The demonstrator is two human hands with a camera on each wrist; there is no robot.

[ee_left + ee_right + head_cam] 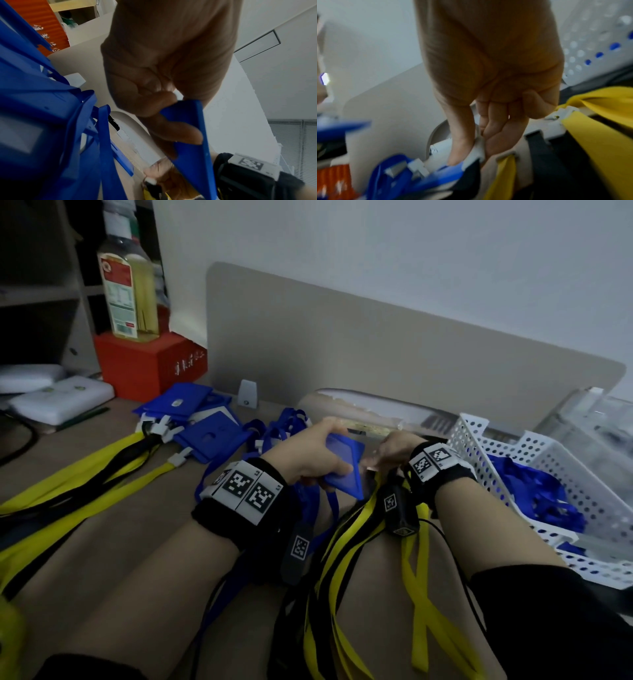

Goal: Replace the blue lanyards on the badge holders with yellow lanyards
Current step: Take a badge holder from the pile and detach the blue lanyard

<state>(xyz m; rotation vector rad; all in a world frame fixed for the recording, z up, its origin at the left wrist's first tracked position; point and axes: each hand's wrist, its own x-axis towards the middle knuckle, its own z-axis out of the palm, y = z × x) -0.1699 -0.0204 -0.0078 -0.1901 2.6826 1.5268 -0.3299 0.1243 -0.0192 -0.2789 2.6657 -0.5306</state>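
— Blue plastic, that's what the left hand (313,455) is gripping: a badge holder (344,469) held above the desk, thumb on one face, fingers curled under the other.

— And the right hand (394,450)?

— It pinches a white clip (475,152) between thumb and fingers, right at the holder's edge. Whether that clip is latched is hidden behind the fingers.

— Lanyards?

— Yellow lanyards (416,594) trail under the right wrist, tangled with black straps; too overlapped to count. A blue lanyard (330,505) hangs below the left hand.

— Further out?

— At least three more blue holders (191,412) lie in a pile at the left, each clipped to a yellow strap (68,484). The white perforated basket (534,453) at the right holds a heap of blue lanyards, partly cut off.
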